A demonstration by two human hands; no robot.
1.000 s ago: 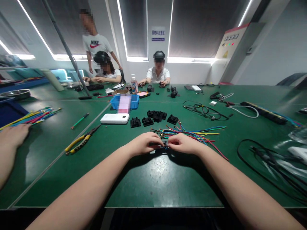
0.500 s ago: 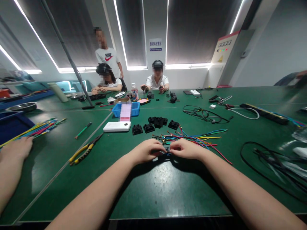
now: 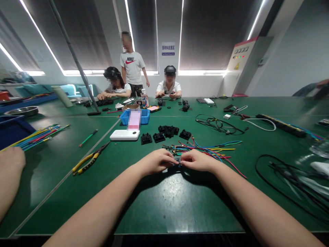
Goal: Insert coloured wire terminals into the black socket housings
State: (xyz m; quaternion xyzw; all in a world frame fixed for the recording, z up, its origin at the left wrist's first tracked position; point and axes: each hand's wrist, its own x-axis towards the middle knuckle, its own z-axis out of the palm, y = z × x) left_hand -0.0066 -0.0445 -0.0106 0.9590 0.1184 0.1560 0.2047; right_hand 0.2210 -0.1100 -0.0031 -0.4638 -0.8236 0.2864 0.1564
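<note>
Between the fingertips of my left hand (image 3: 160,160) and my right hand (image 3: 194,160) is a small dark part (image 3: 178,161), low over the green table (image 3: 164,206). Both hands have their fingers closed on it, and much of it is hidden. Just behind my hands lies a loose bundle of coloured wires (image 3: 218,150) with small metal ends. Several black plastic blocks (image 3: 168,131) sit farther back, a little left of the wires.
Yellow-handled pliers (image 3: 88,161), a white power bank (image 3: 124,134) and a blue tray (image 3: 145,117) lie left. Black cables (image 3: 282,171) are at right. Another person's hand (image 3: 12,164) rests at the left edge. People sit across the table.
The standing person has moved right, behind the seated people. The other person's hand at the left edge has moved nearer and left. My hands have barely moved; the part looks slightly turned.
</note>
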